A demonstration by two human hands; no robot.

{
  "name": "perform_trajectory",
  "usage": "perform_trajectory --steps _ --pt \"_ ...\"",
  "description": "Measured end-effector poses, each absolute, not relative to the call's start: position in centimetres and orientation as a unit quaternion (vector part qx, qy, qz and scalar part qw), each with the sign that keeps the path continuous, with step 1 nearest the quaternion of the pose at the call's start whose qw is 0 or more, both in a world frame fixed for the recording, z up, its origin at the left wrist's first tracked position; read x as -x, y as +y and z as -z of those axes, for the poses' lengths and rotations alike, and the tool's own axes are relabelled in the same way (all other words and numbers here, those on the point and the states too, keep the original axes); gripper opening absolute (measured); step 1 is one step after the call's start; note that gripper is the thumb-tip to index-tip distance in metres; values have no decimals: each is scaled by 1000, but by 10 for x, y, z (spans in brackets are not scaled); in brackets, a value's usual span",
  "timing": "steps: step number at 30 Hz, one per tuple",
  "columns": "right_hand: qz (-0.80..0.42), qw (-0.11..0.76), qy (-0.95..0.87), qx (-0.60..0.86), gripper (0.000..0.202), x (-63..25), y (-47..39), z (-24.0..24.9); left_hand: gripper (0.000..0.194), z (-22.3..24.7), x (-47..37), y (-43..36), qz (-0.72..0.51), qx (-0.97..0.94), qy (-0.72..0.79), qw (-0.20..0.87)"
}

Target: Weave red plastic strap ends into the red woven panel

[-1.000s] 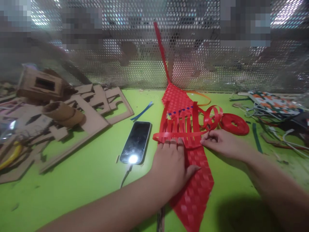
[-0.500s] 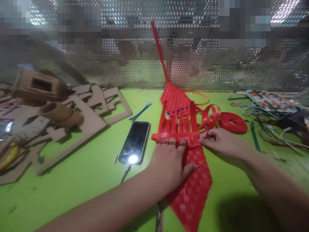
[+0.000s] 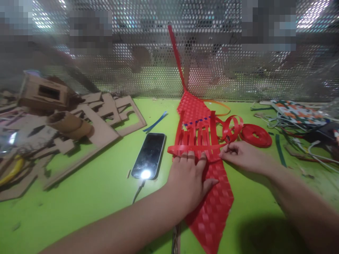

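A red woven piece [image 3: 214, 208] lies on the green table, with loose upright strips across its middle and a second woven section [image 3: 192, 106] beyond. My left hand [image 3: 186, 180] rests flat on it, fingers spread, fingertips just below a red strip [image 3: 185, 149] that crosses the upright ones. At the weave's right edge, my right hand [image 3: 238, 155] has its fingers pinched on the end of a thin red strip. Loops of red strip [image 3: 235, 130] curl just above that hand and lead toward a flat red roll [image 3: 255, 135].
Left of the weave lie a phone [image 3: 149, 155] with its light on and a blue strip [image 3: 155, 121]. Cardboard pieces [image 3: 97, 130] fill the left side. Cables [image 3: 315, 148] and a multicoloured woven piece [image 3: 296, 112] sit at the right. A perforated metal panel [image 3: 148, 74] stands behind.
The whole view has shifted slightly. Both hands keep nearly the same places on the weave, with no clear change in their grip.
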State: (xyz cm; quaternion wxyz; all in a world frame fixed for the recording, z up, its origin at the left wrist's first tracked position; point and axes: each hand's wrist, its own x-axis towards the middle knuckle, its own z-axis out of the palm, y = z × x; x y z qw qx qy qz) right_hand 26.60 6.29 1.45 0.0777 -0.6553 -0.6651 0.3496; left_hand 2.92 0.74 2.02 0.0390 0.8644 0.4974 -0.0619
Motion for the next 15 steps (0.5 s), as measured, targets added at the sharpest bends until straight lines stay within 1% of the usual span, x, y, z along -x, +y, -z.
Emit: perform_trajectory --steps 9,14,15 --pt "-305 78 -678 664 29 -261 62 -13 83 -18 -31 6 71 -865 496 31" --pt "-347 106 -685 632 37 -274 62 -10 83 -20 -30 7 82 -865 494 35" --pt "-340 114 -687 631 38 -279 62 -10 84 -20 -30 7 84 -866 492 34"
